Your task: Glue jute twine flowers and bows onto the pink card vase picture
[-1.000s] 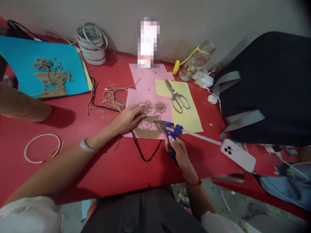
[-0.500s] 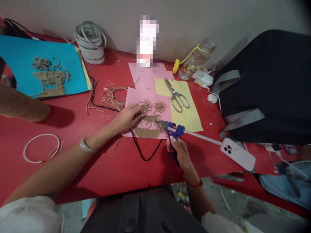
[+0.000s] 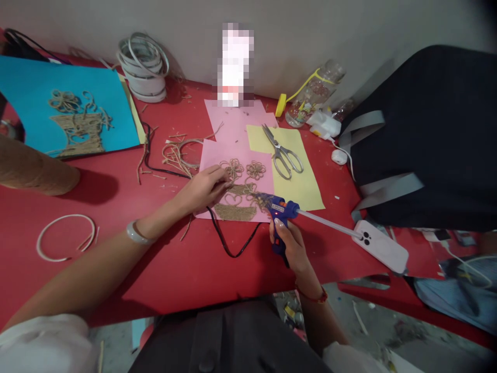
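Observation:
My right hand (image 3: 290, 241) is wrapped round the grip of a blue glue gun (image 3: 280, 217), its red light lit and a long glue stick (image 3: 330, 224) out of its back. The nozzle points left at the right side of a twine piece (image 3: 235, 211) with a heart-shaped loop, lying on pink paper (image 3: 236, 124). My left hand (image 3: 209, 185) rests at the piece's upper left, fingertips pinched together by the twine; what they hold is too small to make out. Two twine flowers, a left one (image 3: 234, 168) and a right one (image 3: 256, 169), lie just above.
Scissors (image 3: 280, 150) lie on yellow paper (image 3: 303, 181). A white phone (image 3: 382, 247) is at the right, below a dark bag (image 3: 427, 140). A glass bottle (image 3: 310, 98) stands behind. Blue paper (image 3: 31, 109) bears more twine work; a brown roll (image 3: 39, 166) lies at left. A black cord (image 3: 229, 253) crosses the table.
My right hand and the glue gun have moved slightly to the right; the glue stick's end now overlaps the phone more. My left hand stays in place.

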`<act>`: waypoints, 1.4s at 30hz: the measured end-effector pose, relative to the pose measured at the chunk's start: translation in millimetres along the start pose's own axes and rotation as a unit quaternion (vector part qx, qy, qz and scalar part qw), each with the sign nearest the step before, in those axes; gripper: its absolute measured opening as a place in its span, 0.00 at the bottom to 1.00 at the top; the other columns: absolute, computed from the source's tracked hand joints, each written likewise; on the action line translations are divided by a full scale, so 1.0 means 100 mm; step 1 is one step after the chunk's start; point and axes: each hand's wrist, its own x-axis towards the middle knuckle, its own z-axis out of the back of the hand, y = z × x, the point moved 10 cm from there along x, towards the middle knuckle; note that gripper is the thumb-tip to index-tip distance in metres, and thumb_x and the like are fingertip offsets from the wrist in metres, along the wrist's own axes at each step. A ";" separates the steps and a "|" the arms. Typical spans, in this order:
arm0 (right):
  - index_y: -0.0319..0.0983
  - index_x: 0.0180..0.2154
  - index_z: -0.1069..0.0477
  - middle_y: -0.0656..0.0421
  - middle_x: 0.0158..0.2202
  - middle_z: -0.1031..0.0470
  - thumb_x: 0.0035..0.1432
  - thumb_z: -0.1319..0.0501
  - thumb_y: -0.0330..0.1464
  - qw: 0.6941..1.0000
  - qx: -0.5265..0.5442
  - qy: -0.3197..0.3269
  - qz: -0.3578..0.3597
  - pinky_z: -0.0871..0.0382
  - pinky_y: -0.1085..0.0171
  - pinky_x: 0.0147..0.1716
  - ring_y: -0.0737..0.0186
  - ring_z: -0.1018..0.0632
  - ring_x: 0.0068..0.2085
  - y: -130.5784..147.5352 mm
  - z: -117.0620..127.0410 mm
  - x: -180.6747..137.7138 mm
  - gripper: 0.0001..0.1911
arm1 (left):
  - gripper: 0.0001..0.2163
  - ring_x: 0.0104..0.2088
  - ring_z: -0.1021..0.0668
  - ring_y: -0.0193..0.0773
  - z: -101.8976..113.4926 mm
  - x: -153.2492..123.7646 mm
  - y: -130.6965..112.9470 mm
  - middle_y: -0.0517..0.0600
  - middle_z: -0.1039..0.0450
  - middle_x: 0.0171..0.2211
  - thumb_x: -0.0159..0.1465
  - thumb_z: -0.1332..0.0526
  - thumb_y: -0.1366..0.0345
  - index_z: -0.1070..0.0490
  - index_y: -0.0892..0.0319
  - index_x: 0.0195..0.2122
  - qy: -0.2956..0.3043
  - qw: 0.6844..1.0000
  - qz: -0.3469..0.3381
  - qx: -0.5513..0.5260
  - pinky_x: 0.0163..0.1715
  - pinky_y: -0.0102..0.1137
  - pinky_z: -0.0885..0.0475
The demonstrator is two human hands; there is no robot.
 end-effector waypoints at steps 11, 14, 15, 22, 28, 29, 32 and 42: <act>0.39 0.24 0.33 0.63 0.21 0.36 0.64 0.41 0.54 0.999 0.038 0.003 -0.002 0.44 0.65 0.25 0.68 0.35 0.23 -0.03 0.00 0.00 0.27 | 0.06 0.34 0.26 0.37 -0.01 0.01 0.01 0.49 0.29 0.35 0.70 0.41 0.64 0.28 0.59 0.38 0.004 1.000 0.006 0.007 0.37 0.31 0.32; 0.39 0.25 0.32 0.62 0.21 0.35 0.64 0.40 0.53 0.997 0.073 0.006 -0.003 0.44 0.66 0.24 0.68 0.35 0.24 -0.04 0.00 -0.02 0.26 | 0.06 0.34 0.26 0.37 -0.01 0.00 0.01 0.49 0.29 0.35 0.70 0.41 0.64 0.28 0.59 0.37 0.002 1.000 0.004 0.008 0.37 0.30 0.32; 0.39 0.25 0.31 0.62 0.22 0.35 0.64 0.39 0.52 0.997 0.081 0.003 -0.005 0.44 0.66 0.24 0.68 0.35 0.24 -0.04 0.01 -0.03 0.25 | 0.06 0.34 0.26 0.37 -0.01 0.00 0.01 0.49 0.29 0.35 0.70 0.41 0.64 0.28 0.59 0.37 0.002 1.000 0.003 0.007 0.37 0.30 0.32; 0.39 0.28 0.30 0.62 0.22 0.34 0.65 0.39 0.49 0.994 0.106 -0.007 -0.020 0.42 0.68 0.24 0.69 0.34 0.24 -0.09 0.06 -0.07 0.22 | 0.07 0.33 0.27 0.36 0.00 0.01 0.00 0.49 0.30 0.34 0.70 0.40 0.64 0.28 0.59 0.36 0.000 1.000 0.008 0.005 0.36 0.30 0.33; 0.39 0.27 0.29 0.62 0.23 0.34 0.69 0.42 0.48 0.998 0.060 0.018 -0.001 0.41 0.67 0.26 0.68 0.33 0.26 -0.12 0.01 0.00 0.23 | 0.06 0.34 0.26 0.37 0.01 0.01 -0.01 0.49 0.29 0.35 0.70 0.41 0.65 0.28 0.59 0.37 0.001 1.000 0.002 0.005 0.37 0.30 0.33; 0.39 0.27 0.29 0.62 0.23 0.34 0.69 0.43 0.48 0.998 0.054 0.017 0.000 0.41 0.67 0.26 0.68 0.33 0.26 -0.13 0.00 0.01 0.23 | 0.06 0.34 0.26 0.37 0.01 0.01 -0.01 0.49 0.29 0.35 0.70 0.41 0.65 0.28 0.59 0.37 0.000 1.000 0.000 0.006 0.37 0.30 0.33; 0.38 0.27 0.29 0.62 0.23 0.34 0.69 0.43 0.48 0.999 0.042 0.017 0.002 0.41 0.67 0.27 0.68 0.33 0.26 -0.12 0.00 0.01 0.24 | 0.05 0.34 0.26 0.37 0.00 0.01 -0.01 0.49 0.29 0.35 0.70 0.41 0.65 0.28 0.59 0.37 0.004 1.000 0.001 0.004 0.37 0.30 0.33; 0.39 0.28 0.27 0.62 0.22 0.33 0.66 0.41 0.51 0.999 0.041 -0.007 -0.001 0.42 0.66 0.26 0.67 0.33 0.25 -0.08 0.14 -0.05 0.24 | 0.06 0.35 0.26 0.38 -0.01 0.01 0.01 0.50 0.29 0.35 0.70 0.42 0.63 0.28 0.59 0.37 0.009 1.000 0.003 0.012 0.38 0.31 0.32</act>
